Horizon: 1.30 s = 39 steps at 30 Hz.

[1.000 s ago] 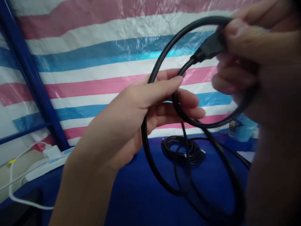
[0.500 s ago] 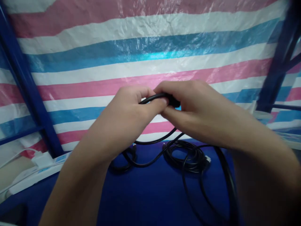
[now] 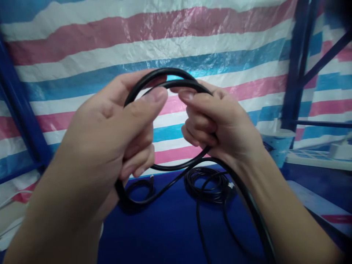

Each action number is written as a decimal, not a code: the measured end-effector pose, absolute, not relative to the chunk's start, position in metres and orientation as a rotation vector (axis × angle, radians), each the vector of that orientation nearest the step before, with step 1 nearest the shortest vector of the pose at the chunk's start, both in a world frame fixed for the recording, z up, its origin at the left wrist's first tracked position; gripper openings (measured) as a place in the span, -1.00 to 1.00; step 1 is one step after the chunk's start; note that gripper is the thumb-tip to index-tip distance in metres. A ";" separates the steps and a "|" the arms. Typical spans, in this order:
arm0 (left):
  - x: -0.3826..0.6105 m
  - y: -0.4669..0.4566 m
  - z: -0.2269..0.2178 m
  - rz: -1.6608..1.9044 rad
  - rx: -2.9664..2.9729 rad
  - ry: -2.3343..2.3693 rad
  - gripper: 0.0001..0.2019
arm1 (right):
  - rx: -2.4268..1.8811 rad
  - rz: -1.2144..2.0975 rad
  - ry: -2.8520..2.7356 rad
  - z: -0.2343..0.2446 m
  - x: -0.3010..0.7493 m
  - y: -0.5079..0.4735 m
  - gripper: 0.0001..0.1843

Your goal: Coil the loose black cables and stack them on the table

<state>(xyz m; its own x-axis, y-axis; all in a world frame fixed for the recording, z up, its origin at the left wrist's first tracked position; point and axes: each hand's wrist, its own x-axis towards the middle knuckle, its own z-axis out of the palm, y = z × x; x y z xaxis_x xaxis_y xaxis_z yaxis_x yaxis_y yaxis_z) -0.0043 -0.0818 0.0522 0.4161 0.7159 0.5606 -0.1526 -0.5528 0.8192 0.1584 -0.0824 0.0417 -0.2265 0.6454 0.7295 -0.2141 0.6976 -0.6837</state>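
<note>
A black cable is looped in a ring between my two hands, raised above the blue table. My left hand pinches the ring on its left side, thumb over the strands. On the upper right of the ring, my right hand grips the strands, its fingers curled in. From the ring a length of the same cable runs down past my right wrist toward the bottom edge. Behind and below lie a coiled black cable with a light-coloured plug and a smaller black coil.
The blue table lies under my hands. A striped plastic sheet hangs behind it between blue metal posts. A light-blue cup with a straw stands at the right. White power strips lie at both sides.
My hands have moved apart, and the cable ring between them now shows more fully. The view has shifted to the right, bringing the cup into fuller sight.
</note>
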 end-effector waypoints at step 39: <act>0.024 -0.045 0.036 1.328 1.475 0.494 -0.74 | -0.737 0.240 -1.865 0.036 0.169 -0.054 -0.69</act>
